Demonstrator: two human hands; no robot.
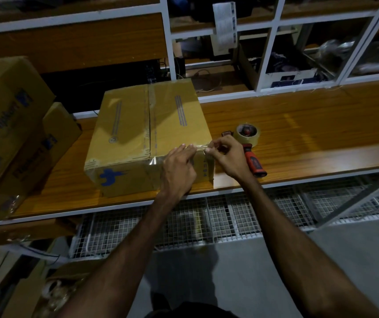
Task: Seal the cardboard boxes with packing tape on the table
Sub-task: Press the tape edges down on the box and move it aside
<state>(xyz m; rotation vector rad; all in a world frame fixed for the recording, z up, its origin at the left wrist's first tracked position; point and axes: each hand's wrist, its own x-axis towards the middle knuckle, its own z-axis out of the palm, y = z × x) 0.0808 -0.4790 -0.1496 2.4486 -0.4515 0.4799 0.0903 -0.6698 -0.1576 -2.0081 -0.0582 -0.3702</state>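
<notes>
Box: the cardboard box is sitting on the wooden bench, its long axis running away from the person, flaps closed with tape already lying along the centre seam.
Tape strip: a clear strip of tape is lying across the near top edge of the box, running left to right and folding down onto the front face.
Left hand: the left hand is resting over the near edge of the box, fingers held straight and close together, pressing the strip down onto the cardboard.
Right hand: the right hand is working at the near right corner of the box, thumb and fingers curled and pinching the free end of the strip.
Key relation: the loose end is lying just right of the left hand, at the box corner, so the right hand is the nearer one to wrap it down the side.
Tape dispenser: the tape dispenser is lying on the bench just right of the box, red handle pointing towards the person, neither hand touching it.
Other boxes: stacked boxes are standing on the bench well left of the box; whether they are sealed I cannot tell.
Step, as judged: finishing the cross strip at the near edge looks to be the job in hand.
</notes>
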